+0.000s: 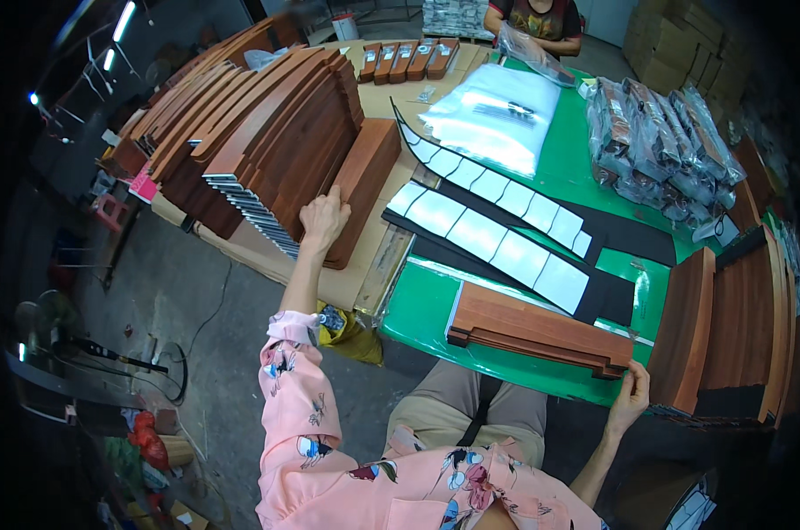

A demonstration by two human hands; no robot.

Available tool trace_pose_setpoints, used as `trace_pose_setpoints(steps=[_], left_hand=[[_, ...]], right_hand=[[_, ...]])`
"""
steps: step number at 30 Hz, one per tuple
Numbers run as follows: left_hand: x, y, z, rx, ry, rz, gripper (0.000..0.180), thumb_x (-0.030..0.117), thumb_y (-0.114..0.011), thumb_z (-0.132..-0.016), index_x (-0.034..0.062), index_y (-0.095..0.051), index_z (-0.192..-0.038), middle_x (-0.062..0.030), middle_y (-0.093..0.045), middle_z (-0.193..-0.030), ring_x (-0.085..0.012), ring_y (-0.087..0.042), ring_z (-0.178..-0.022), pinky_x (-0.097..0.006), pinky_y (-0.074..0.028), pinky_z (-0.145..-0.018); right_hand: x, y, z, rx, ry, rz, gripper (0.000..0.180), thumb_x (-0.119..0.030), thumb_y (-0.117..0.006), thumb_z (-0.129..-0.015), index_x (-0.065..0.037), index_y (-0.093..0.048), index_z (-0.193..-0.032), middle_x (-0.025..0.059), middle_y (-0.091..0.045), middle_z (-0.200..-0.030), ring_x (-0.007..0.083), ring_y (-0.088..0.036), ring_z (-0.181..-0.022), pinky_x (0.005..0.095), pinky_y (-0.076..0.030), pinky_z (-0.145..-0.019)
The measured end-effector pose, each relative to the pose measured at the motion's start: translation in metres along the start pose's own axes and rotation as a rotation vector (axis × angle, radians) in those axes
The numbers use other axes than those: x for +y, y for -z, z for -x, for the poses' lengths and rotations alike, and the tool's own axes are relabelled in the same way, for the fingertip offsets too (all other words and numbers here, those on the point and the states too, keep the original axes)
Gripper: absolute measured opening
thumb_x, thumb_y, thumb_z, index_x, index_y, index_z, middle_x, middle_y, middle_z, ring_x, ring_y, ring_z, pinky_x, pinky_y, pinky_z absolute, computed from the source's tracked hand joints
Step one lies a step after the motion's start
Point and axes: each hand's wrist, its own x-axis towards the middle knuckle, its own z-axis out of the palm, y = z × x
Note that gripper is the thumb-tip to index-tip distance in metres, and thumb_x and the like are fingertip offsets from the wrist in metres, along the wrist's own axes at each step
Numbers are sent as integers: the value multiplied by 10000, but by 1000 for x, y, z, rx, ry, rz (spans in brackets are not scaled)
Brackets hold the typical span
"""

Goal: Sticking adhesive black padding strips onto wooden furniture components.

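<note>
My left hand [323,217] reaches out to a leaning row of curved brown wooden boards [276,132] on the cardboard-covered table at the left, fingers curled over the top edge of one board. My right hand [630,396] holds the near right corner of a short stack of brown wooden boards [541,329] lying flat on the green table [426,309] in front of me. Two long black strips with white glossy panels [497,234] lie just beyond that stack.
More brown boards [727,327] stand on edge at the right. Clear plastic bags [497,115] and wrapped bundles [656,141] lie farther back. Another person [537,22] works at the far end. A fan [56,327] stands on the floor at left.
</note>
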Motion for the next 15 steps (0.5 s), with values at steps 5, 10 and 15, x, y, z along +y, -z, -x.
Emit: trace_pose_setpoints(steps=[5,10,15], left_hand=[[52,48,13,90,139,452,452,334,-582,-783,63,-552,-1144,-230,-640,-961,-370,-613,-927,-429,-469,-787],[114,35,71,-42,162,1378,391,175,-640,-788,-5,-525,-1116,-85,-624,-892,-158,-595,-770,-288,-478,-678],[228,54,158,223,-191,1168,437,80,-726,-687,26,-526,-1073,-144,-556,-1018,-277,-568,-951,-353,-462,-819]], right_hand=[[-45,-15,-2,-33,89,-80,111,-2,-522,-882,6,-627,-919,98,-628,-965,210,-602,-927,313,-465,-818],[-104,-77,2,-295,222,-305,130,8,-541,-849,14,-636,-937,120,-645,-958,211,-619,-918,299,-466,-822],[-139,-113,-5,-512,-184,-875,466,-98,-469,-942,57,-299,-1348,171,-423,-1323,224,-466,-1188,314,-360,-993]])
